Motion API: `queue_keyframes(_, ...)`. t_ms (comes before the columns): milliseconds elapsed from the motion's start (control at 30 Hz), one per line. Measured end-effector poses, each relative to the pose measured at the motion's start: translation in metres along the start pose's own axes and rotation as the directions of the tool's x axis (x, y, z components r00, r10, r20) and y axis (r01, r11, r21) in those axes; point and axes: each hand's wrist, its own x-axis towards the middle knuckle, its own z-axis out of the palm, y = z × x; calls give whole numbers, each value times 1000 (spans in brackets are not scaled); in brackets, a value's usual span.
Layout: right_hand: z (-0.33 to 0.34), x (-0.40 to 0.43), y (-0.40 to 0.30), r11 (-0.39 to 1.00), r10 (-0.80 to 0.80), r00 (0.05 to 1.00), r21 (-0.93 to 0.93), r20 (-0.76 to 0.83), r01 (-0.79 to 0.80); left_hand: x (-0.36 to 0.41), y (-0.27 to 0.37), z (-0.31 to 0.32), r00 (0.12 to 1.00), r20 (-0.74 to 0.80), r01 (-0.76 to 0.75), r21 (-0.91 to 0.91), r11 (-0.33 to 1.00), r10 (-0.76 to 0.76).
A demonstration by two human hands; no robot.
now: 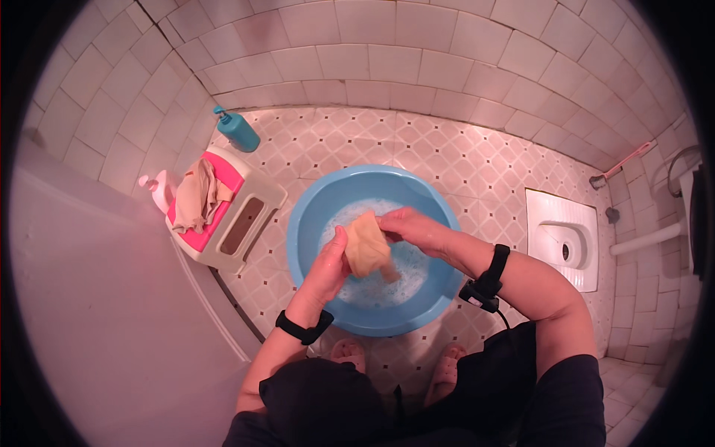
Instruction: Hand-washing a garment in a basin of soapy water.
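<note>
Between my two hands is a small wet yellowish cloth (367, 246), held over a round blue plastic basin (306, 234). My left hand (328, 262) grips its left side, thumb up and fingers hidden behind the fabric. With bent fingers my right hand (410, 226) pinches the upper right edge. A loose end of the cloth hangs at the lower right, slightly blurred. Soapy water (385, 293) with white foam lies in the basin below the hands.
Left of the basin, a pink-and-white plastic stool (267, 193) bears a crumpled beige garment (195, 195). A pink bottle (162, 190) and a teal pump bottle (239, 131) stand near it. At right are a squat toilet (536, 240) and a toilet brush (620, 165). My slippered feet (349, 353) are by the basin.
</note>
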Motion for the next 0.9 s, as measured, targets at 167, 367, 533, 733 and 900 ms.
queue_keyframes(167,-3,-4,-14,978,-45,973,186,-225,89,1,1,-28,973,-94,-211,17,977,211)
queue_keyframes(367,1,-7,-22,924,-172,937,281,-305,261,5,1,-22,927,-214,-287,121,950,308)
queue_keyframes(533,6,-10,-25,907,-212,924,287,-319,307,0,6,-16,910,-141,-386,49,921,389)
queue_keyframes(733,13,-13,-36,903,-190,936,321,-297,286,-6,10,-15,923,-134,-349,107,931,362)
queue_keyframes(900,31,-13,-53,921,-149,978,340,-144,190,3,0,-4,940,40,-286,631,721,338)
